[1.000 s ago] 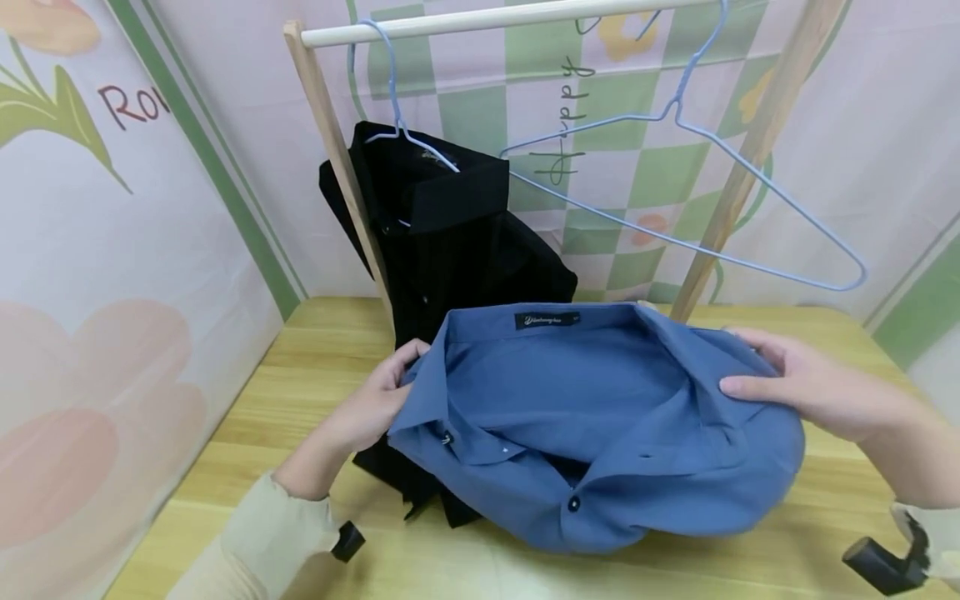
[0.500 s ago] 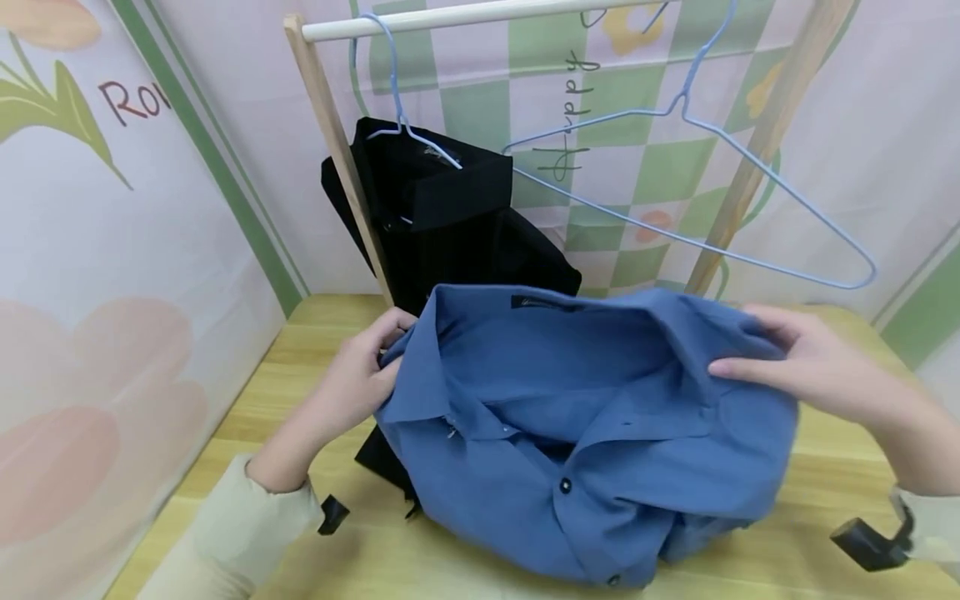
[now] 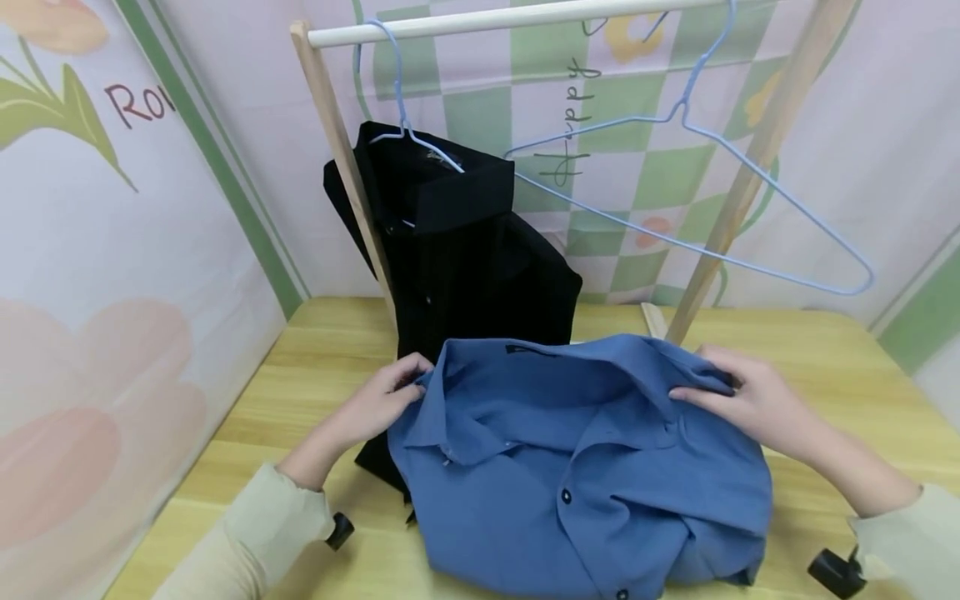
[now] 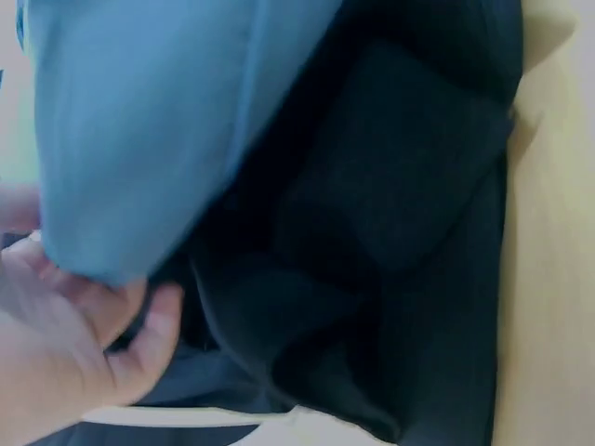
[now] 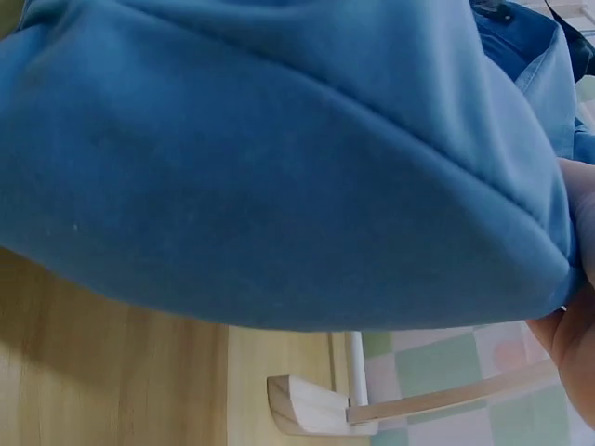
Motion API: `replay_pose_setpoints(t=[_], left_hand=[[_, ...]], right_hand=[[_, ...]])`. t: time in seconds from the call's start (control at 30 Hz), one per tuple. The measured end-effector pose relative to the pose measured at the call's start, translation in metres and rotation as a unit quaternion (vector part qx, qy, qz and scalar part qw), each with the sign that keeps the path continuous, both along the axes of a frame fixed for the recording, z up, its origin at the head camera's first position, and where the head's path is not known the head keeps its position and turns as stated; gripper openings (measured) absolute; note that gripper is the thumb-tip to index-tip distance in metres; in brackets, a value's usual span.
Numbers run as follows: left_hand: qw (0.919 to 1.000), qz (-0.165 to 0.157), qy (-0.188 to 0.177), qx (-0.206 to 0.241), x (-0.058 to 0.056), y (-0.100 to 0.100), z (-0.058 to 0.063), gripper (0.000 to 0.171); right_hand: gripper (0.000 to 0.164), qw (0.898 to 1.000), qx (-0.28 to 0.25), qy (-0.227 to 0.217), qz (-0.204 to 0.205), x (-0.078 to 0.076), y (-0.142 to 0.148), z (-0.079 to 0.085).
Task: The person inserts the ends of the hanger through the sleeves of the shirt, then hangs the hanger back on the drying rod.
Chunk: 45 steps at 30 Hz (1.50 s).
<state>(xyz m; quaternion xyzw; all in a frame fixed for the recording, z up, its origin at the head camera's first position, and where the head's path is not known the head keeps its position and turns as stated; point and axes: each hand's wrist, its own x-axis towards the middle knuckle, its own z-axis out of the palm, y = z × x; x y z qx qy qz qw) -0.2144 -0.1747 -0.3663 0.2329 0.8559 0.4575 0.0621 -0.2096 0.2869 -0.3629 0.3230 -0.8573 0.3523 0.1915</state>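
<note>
A blue button-up shirt point(image 3: 517, 492) with its collar spread hangs between my two hands over the table. My left hand point(image 3: 386, 400) pinches it at the collar's left side; in the left wrist view those fingertips point(image 4: 153, 334) sit at the lower edge of the blue cloth. My right hand point(image 3: 738, 396) grips the right shoulder, thumb on top and fingers behind the cloth. Dark buttons run down the front, and the neck opening faces up. Behind it a black shirt point(image 3: 480, 275) hangs on a blue hanger point(image 3: 400, 92), partly covered by the blue shirt.
A wooden rack with a pale rail point(image 3: 480, 23) stands at the back of the table point(image 3: 292, 383). From it a bare blue wire hanger point(image 3: 682, 108) hangs to the right, above the blue shirt. Patterned cloth point(image 3: 187, 192) walls the left and back sides.
The blue shirt rose a little, then came down lower with both hands. My right hand has shifted left along the shoulder, bringing the hands closer together. The rack and hangers stay put.
</note>
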Motion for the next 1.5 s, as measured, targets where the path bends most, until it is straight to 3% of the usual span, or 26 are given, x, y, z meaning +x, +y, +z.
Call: replay_pose_setpoints(t=[0.13, 0.23, 0.33, 0.47, 0.63, 0.77, 0.9, 1.03, 1.23, 1.4, 1.5], left_hand=[[0.9986, 0.027, -0.027, -0.037, 0.006, 0.008, 0.003, 0.024], [0.9944, 0.056, -0.022, -0.086, 0.012, 0.018, 0.008, 0.039], [0.9879, 0.081, -0.008, -0.132, 0.017, 0.028, 0.012, 0.055], [0.9788, 0.094, 0.020, -0.181, 0.021, 0.040, 0.009, 0.062], [0.9656, 0.102, 0.061, -0.231, 0.021, 0.046, -0.001, 0.059], [0.9592, 0.099, 0.067, -0.256, 0.021, 0.047, -0.007, 0.058], [0.9604, 0.090, 0.071, -0.254, 0.020, 0.047, -0.008, 0.059], [0.9699, 0.099, 0.062, -0.214, 0.022, 0.044, -0.003, 0.058], [0.9799, 0.081, 0.064, -0.171, 0.026, 0.047, 0.000, 0.053], [0.9808, 0.066, 0.074, -0.167, 0.027, 0.050, -0.004, 0.051], [0.9816, 0.068, 0.080, -0.159, 0.027, 0.049, -0.005, 0.051]], right_hand=[[0.045, 0.999, 0.001, 0.034, 0.020, 0.002, 0.000, 0.004], [0.035, 0.997, 0.012, 0.072, 0.036, 0.003, 0.001, 0.009], [0.037, 0.996, 0.036, 0.083, 0.026, 0.004, 0.004, 0.010], [0.045, 0.994, 0.086, 0.072, -0.002, 0.003, 0.007, 0.000], [0.040, 0.988, 0.131, 0.077, -0.010, 0.000, 0.006, -0.019], [0.038, 0.983, 0.162, 0.082, -0.013, 0.001, 0.003, -0.031], [0.038, 0.986, 0.159, 0.045, -0.025, 0.003, 0.002, -0.029], [0.027, 0.987, 0.144, -0.040, -0.053, 0.004, 0.002, -0.013], [0.050, 0.977, 0.118, -0.164, -0.071, 0.005, -0.008, 0.011], [0.067, 0.972, 0.175, -0.143, -0.057, 0.006, -0.025, 0.013], [0.067, 0.969, 0.203, -0.124, -0.060, 0.008, -0.030, 0.008]])
